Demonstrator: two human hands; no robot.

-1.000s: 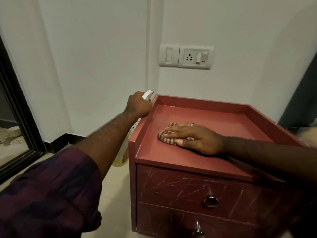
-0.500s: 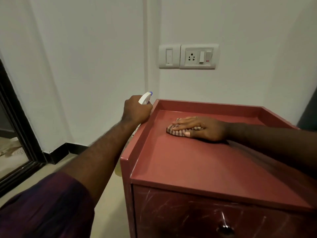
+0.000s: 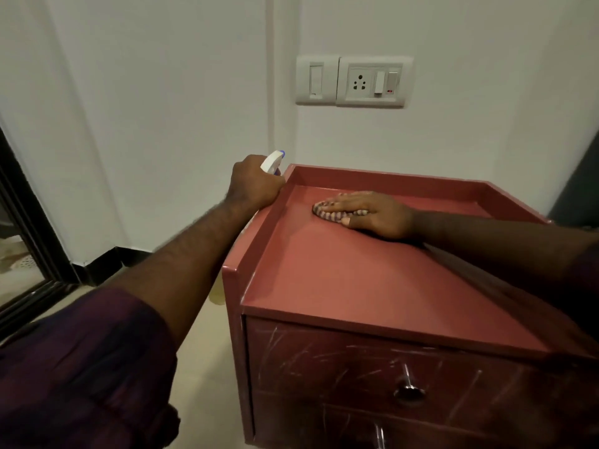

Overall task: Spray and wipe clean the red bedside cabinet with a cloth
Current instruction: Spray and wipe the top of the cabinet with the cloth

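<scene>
The red bedside cabinet (image 3: 340,286) stands against the white wall, with a raised rim on three sides and scratched drawers below. My right hand (image 3: 372,212) lies flat on a striped cloth (image 3: 327,216), pressing it onto the far part of the top. My left hand (image 3: 254,186) grips the white spray bottle (image 3: 273,161) just outside the cabinet's left rim; only the nozzle head shows above my fist, and a pale bit of the bottle body (image 3: 216,294) shows below my arm.
A switch and socket plate (image 3: 355,81) is on the wall above the cabinet. A dark door frame (image 3: 29,228) stands at the left. Beige floor (image 3: 207,367) lies left of the cabinet. Metal drawer knobs (image 3: 409,392) stick out in front.
My right hand slid the cloth from the front of the top towards the back. The left hand stayed on the bottle by the rim. The view shifted closer and over the cabinet.
</scene>
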